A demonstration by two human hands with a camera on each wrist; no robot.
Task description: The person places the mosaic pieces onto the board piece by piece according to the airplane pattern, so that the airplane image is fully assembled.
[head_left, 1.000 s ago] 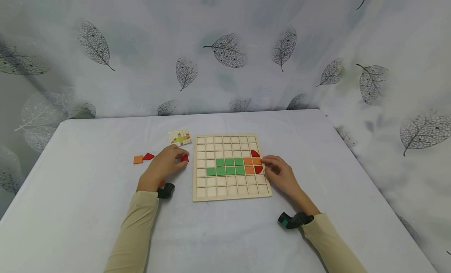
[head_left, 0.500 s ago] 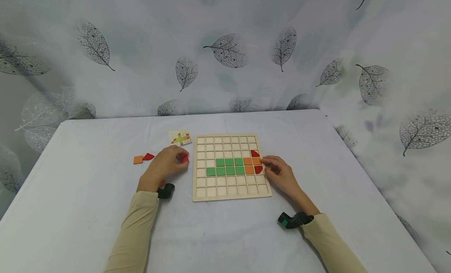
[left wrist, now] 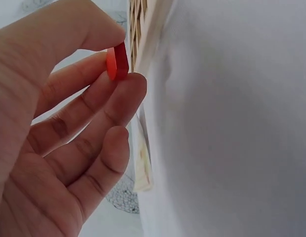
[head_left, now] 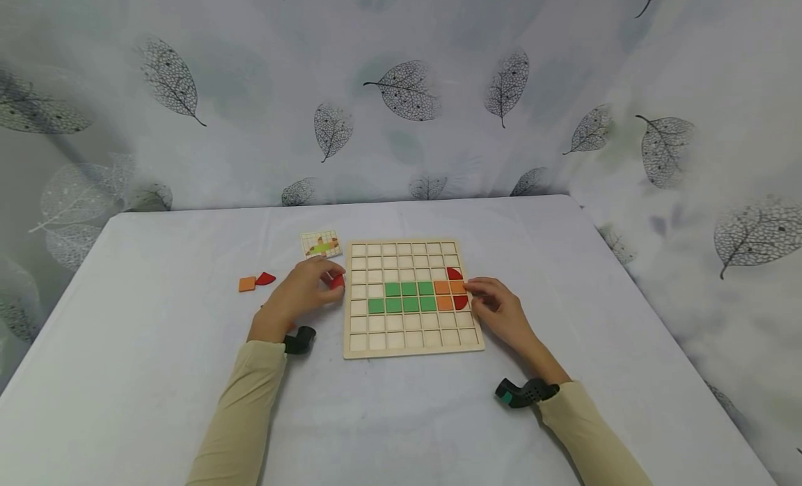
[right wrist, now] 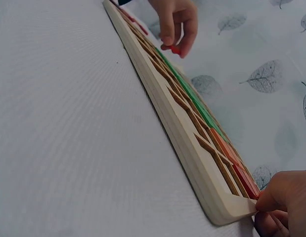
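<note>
My left hand (head_left: pixel 303 291) pinches a small red tile (left wrist: pixel 118 61) between thumb and fingers, just off the left edge of the wooden grid board (head_left: pixel 376 340). The tile's full outline is hidden by the fingers. My right hand (head_left: pixel 501 310) grips the board's right rim; in the right wrist view its thumb is on the rim near the corner. Green square tiles (head_left: pixel 410 303) fill two rows in the board's middle. To their right sit several orange square tiles (head_left: pixel 444 303). Red quarter-circle tiles (head_left: pixel 460 302) occupy cells at the right side.
A small pattern card (head_left: pixel 321 244) lies behind the left hand. Left of that hand, an orange square tile (head_left: pixel 247 284) touches a red rounded tile (head_left: pixel 266 278). Another orange piece (head_left: pixel 290 326) shows partly beside the left wrist. All rest on a white cloth (head_left: pixel 401 416).
My left hand has shifted slightly right with the red tile, closer to the board's left edge. The right hand and the tiles on the board stay as they were.
</note>
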